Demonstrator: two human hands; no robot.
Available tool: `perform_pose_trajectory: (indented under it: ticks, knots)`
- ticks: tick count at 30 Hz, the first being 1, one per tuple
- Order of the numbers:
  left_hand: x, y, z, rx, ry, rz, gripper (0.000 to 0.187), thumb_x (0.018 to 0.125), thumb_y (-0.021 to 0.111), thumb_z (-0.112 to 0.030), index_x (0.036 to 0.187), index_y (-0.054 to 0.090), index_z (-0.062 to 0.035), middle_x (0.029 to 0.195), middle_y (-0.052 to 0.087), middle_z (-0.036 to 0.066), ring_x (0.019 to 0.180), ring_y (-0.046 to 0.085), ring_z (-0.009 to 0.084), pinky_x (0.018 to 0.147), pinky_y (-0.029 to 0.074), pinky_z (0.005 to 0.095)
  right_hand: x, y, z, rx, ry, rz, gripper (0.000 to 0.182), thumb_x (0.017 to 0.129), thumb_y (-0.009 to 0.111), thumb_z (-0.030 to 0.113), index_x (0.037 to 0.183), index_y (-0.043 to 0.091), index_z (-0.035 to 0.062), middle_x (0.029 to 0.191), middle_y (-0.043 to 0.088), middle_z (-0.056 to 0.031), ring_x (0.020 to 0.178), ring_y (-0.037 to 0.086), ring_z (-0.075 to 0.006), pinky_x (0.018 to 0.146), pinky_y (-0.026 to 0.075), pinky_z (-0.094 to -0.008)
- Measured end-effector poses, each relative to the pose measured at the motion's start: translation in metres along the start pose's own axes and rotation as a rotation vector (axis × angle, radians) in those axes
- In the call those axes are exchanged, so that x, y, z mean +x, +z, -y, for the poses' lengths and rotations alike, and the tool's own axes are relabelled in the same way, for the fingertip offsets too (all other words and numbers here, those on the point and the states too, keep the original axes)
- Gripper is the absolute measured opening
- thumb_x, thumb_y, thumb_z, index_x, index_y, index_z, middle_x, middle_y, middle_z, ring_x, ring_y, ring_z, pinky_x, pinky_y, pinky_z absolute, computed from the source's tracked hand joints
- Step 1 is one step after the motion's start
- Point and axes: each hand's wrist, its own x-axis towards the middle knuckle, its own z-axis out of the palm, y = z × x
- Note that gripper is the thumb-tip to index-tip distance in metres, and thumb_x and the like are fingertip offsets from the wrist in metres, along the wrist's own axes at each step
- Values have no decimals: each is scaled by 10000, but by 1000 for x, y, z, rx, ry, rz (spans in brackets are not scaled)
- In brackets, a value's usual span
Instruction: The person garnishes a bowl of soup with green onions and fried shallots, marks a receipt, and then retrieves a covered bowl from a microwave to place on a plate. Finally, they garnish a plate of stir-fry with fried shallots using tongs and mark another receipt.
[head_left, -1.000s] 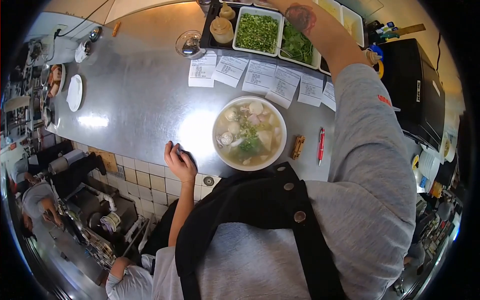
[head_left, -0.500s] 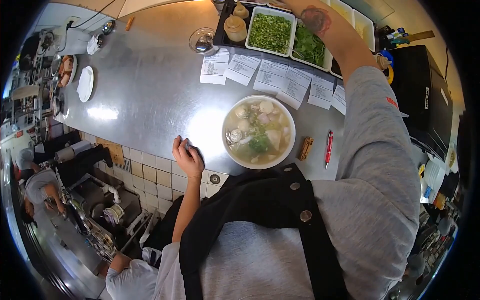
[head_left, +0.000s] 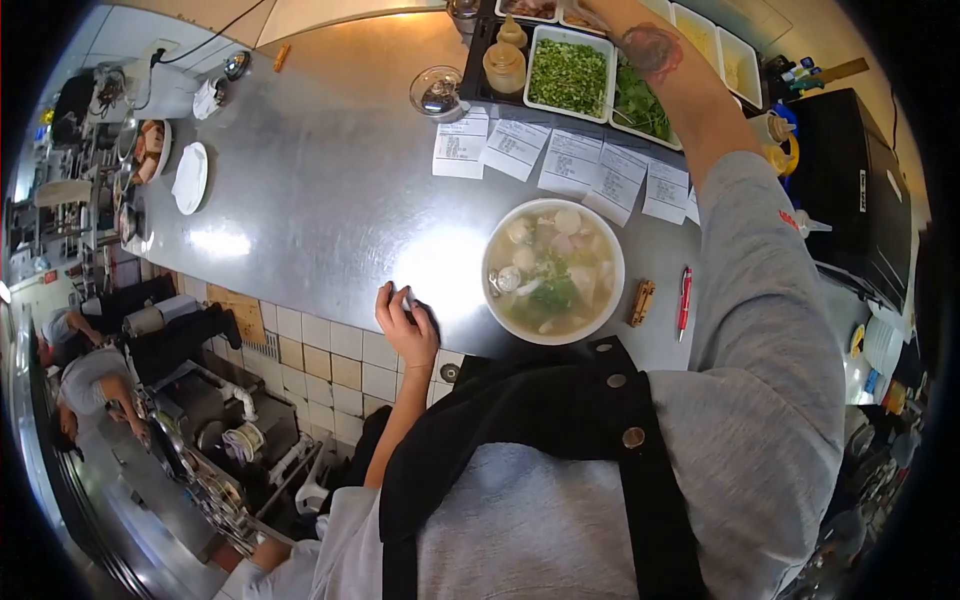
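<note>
A white bowl point(head_left: 617, 300) of soup, with round balls and chopped greens in it, stands on the steel bench point(head_left: 300, 190) by its near edge. The hands are well apart. The left hand point(head_left: 408, 328) rests on that edge, left of the bowl, fingers loosely parted. The right forearm point(head_left: 690, 95) crosses towards the far edge, over the cilantro tub point(head_left: 640, 103) beside the chopped scallions point(head_left: 568, 78); its hand is cut off by the view, so I cannot tell whether it grips anything. Printed order slips point(head_left: 572, 162) line the bench before the tubs (their print too small to read). The sleeve point(head_left: 755, 270) bears red lettering, also unreadable, and a black appliance point(head_left: 850, 180) an illegible white label point(head_left: 863, 190). A red pen point(head_left: 684, 302) lies right of the bowl.
</note>
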Motion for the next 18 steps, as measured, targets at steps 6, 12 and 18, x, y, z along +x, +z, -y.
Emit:
perform_pose_trajectory:
  ticks: [6,12,18]
  knots:
    - [72,-22,-7,-99,92,-57,245,831,492,3,1065,566,3,1218,510,201,1146,484,339,962,383,397,8,45,-63,350,62,-245,169,704,726,217,740,701,54,759,693,-73,647,629,-211,589,501,-334]
    - [292,10,-53,-389,257,181,111,920,565,-95,936,618,2,792,595,65,698,518,101,618,431,245,-49,10,-1,1240,300,-427,284,806,682,250,992,683,35,855,669,-139,802,632,-220,737,508,-335]
    - [436,131,-197,-79,804,437,212,853,617,-219,902,676,-20,792,673,161,711,661,264,659,513,379,-174,-37,145,1065,193,-147,39,811,679,147,828,682,111,796,656,-31,736,628,-139,682,499,-306]
